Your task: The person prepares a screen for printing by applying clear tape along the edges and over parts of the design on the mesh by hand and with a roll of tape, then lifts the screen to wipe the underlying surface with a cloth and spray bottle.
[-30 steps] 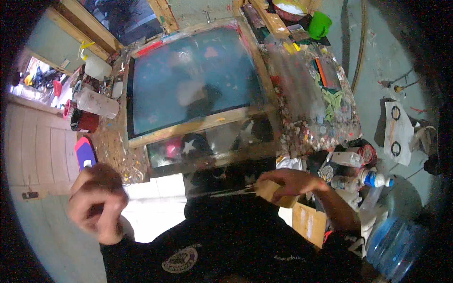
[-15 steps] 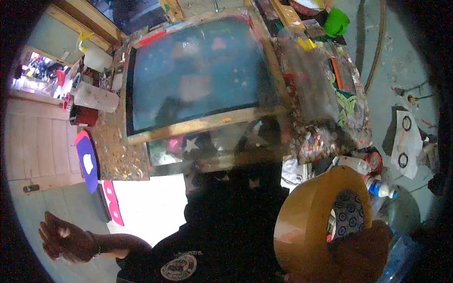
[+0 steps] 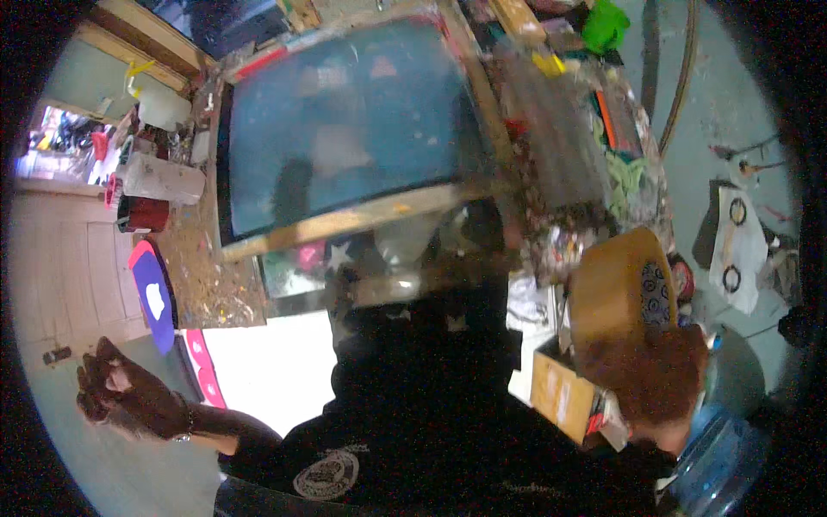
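A large roll of brown packing tape (image 3: 607,297) is gripped by my right hand (image 3: 650,375) on the right, held up over the near right side of the worktable. The patterned inner core of the roll faces right. On the far left my left hand (image 3: 129,396) hangs in the air beside the door, fingers half bent and apart, with nothing visible in it. In front of me a wooden-framed screen (image 3: 379,138) with blue mesh lies tilted on the paint-stained worktable (image 3: 215,280). A glass-like panel with star shapes (image 3: 345,254) shows below its near edge.
White bottles (image 3: 164,108) and a dark red pot (image 3: 142,215) stand at the table's left. A purple board (image 3: 153,297) sits at its left edge. An open cardboard box (image 3: 562,396) and a big blue water bottle (image 3: 719,457) are at lower right. A green container (image 3: 606,26) stands at far right.
My right hand has moved the tape roll up and away from me, turning it more side-on and uncovering the cardboard box. My left hand has risen slightly. The view has shifted a little.
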{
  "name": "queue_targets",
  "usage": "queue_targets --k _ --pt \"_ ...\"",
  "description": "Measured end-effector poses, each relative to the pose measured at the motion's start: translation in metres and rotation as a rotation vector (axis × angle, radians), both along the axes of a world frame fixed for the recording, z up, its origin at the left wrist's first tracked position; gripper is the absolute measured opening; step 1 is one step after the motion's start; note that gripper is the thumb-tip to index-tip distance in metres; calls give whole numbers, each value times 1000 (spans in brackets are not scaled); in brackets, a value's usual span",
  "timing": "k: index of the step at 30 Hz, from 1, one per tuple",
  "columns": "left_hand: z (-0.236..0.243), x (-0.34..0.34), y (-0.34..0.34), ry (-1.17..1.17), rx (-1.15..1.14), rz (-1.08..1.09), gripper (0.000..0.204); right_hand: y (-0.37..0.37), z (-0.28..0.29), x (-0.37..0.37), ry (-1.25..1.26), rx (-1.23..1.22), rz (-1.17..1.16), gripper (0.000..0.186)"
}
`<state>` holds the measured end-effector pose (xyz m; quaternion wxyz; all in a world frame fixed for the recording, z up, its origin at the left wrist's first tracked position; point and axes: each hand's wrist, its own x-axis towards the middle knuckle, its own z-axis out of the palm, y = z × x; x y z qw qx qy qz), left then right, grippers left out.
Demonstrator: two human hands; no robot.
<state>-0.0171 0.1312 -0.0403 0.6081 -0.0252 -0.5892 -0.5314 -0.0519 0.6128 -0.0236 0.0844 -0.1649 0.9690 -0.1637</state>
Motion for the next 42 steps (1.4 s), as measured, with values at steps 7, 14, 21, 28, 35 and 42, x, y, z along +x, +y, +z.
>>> queue_targets --k 7,14,21,28,35,42 --pt "-13 -10 -37 -167 329 -616 25 80 -151 -49 273 77 -356 16" --pt "12 -57 64 -75 549 90 30 114 -242 -57 109 517 -396 20" --pt "-39 -2 -45 -121 460 27 35 76 -181 -71 -44 391 -567 71" --pt "-39 -10 -55 -408 111 -574 31 32 -46 -71 227 -171 -176 70" --pt "-49 -42 -24 -344 437 171 39 -30 -15 -87 -606 -539 477 58" --pt "-86 -44 -90 -513 218 -168 37 -38 -32 -117 -500 -637 173 34"
